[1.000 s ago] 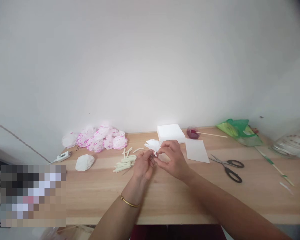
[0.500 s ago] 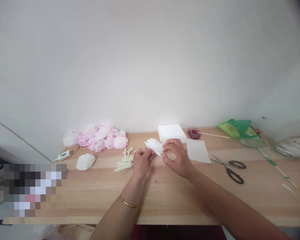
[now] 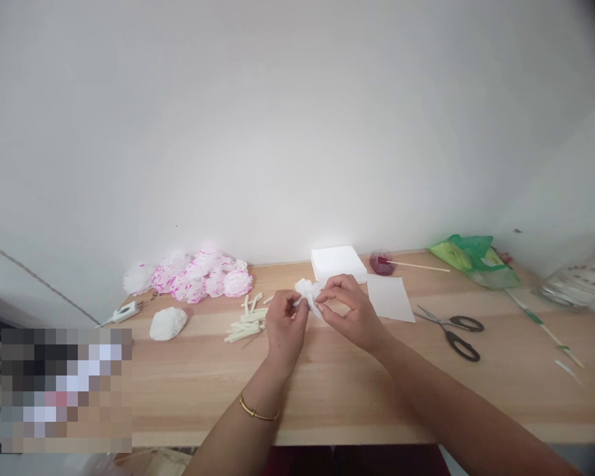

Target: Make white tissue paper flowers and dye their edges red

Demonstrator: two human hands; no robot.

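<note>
A small white tissue paper flower is pinched between my two hands just above the wooden table. My left hand, with a gold bangle on its wrist, grips the flower from the left. My right hand holds its right side with thumb and fingers. A pile of pale green sticks lies on the table just left of my left hand.
Pink and white paper flowers are heaped at the back left, with a white lump and a small white tool near them. A white block, white sheet, red cup, scissors, green bag and jar lie to the right.
Both hands have drawn closer together around the flower, which now looks more bunched. My hands sit slightly higher and further back than before.
</note>
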